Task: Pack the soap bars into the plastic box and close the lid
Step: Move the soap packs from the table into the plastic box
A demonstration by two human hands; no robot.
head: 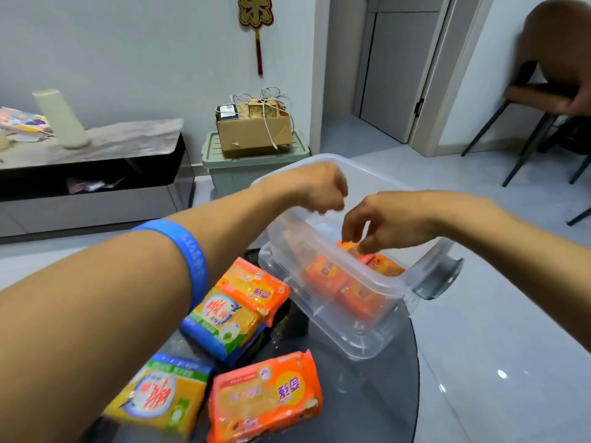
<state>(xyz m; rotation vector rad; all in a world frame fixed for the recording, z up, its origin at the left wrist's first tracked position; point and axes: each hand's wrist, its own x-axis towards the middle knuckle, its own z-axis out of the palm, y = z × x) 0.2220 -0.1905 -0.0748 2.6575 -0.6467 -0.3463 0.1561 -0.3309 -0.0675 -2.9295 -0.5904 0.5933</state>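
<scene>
A clear plastic box (335,318) stands open on a dark round glass table (367,394); no lid shows on it. Orange soap packs (326,274) lie inside. My right hand (387,223) reaches down into the box, its fingertips pinched on the top edge of an orange soap pack (350,247). My left hand (315,187), blurred, is curled at the box's far-left rim and seems to hold it. On the table left of the box lie an orange pack (256,287), a yellow-and-blue pack (224,324), another yellow-and-blue pack (160,394) and a second orange pack (265,394).
A grey latch (438,278) hangs on the box's right end. Behind the table stand a green storage bin (236,167) carrying a cardboard box (256,131), a low dark cabinet (96,167) at left and a chair (550,97) at right.
</scene>
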